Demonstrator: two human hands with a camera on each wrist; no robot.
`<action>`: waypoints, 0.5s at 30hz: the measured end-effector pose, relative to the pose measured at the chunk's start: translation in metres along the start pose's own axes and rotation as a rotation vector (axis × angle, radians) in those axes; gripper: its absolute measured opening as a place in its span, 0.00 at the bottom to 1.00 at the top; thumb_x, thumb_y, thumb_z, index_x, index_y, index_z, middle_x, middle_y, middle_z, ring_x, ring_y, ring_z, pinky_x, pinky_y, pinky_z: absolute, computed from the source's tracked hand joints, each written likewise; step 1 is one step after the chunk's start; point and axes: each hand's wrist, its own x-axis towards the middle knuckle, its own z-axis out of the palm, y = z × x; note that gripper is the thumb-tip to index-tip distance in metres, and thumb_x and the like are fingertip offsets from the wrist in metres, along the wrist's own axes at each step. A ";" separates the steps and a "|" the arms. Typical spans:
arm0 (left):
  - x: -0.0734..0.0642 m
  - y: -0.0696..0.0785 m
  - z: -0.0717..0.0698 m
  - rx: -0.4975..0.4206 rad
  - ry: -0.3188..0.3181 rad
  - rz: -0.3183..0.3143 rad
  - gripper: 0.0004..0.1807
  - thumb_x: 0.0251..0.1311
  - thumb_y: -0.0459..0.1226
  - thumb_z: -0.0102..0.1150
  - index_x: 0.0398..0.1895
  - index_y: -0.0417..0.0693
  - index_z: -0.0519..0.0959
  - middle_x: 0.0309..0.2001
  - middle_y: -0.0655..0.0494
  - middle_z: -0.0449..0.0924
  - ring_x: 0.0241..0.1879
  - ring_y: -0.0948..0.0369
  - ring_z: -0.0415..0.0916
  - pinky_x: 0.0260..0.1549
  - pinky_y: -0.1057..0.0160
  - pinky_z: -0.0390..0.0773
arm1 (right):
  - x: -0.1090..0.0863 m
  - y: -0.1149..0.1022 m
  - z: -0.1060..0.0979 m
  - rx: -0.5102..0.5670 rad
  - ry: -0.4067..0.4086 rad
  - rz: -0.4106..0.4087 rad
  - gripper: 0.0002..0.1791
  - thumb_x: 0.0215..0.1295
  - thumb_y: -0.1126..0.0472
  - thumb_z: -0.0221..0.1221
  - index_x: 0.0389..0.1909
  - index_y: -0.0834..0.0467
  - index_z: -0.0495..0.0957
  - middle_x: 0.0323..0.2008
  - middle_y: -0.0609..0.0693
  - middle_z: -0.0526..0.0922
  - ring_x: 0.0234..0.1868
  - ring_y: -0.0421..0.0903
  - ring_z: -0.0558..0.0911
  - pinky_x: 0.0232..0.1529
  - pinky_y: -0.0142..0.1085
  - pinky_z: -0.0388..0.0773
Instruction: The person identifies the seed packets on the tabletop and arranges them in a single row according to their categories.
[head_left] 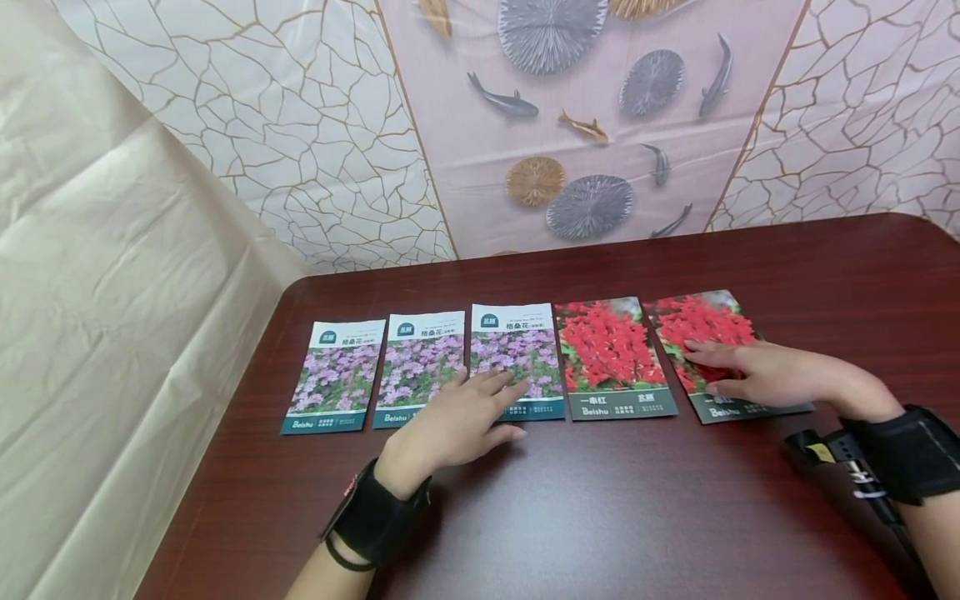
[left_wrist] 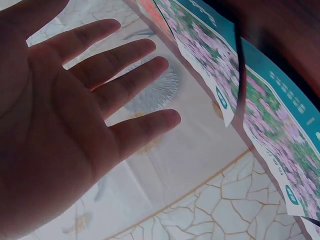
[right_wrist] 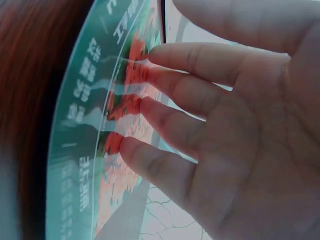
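Note:
Five flat seed packets would be a row, so I name several: three with purple flowers and two with red ones. In the head view, my left hand [head_left: 457, 421] spreads over the lower parts of the middle purple-flower packet [head_left: 422, 358] and the right-hand purple-flower packet [head_left: 517, 342]. Its fingers [left_wrist: 145, 90] are straight and hold nothing in the left wrist view. My right hand [head_left: 787, 375] lies on the far-right red-flower packet [head_left: 705, 317], covering part of it. In the right wrist view its straight fingertips [right_wrist: 131, 147] touch the packet's glossy front. The other red-flower packet [head_left: 611, 346] lies just left of it.
The leftmost purple-flower packet [head_left: 337, 375] lies near the left edge of the dark red-brown table [head_left: 585, 517]. A patterned cloth [head_left: 480, 183] hangs behind the table, and a cream cloth [head_left: 127, 333] hangs at the left. Black straps [head_left: 382, 512] circle both wrists.

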 end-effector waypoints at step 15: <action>0.002 0.018 0.007 0.019 -0.049 0.088 0.31 0.64 0.52 0.46 0.68 0.53 0.59 0.67 0.50 0.57 0.67 0.54 0.51 0.62 0.48 0.52 | 0.011 -0.004 0.007 -0.044 0.048 0.040 0.30 0.62 0.60 0.56 0.62 0.69 0.63 0.62 0.70 0.59 0.62 0.68 0.57 0.50 0.70 0.49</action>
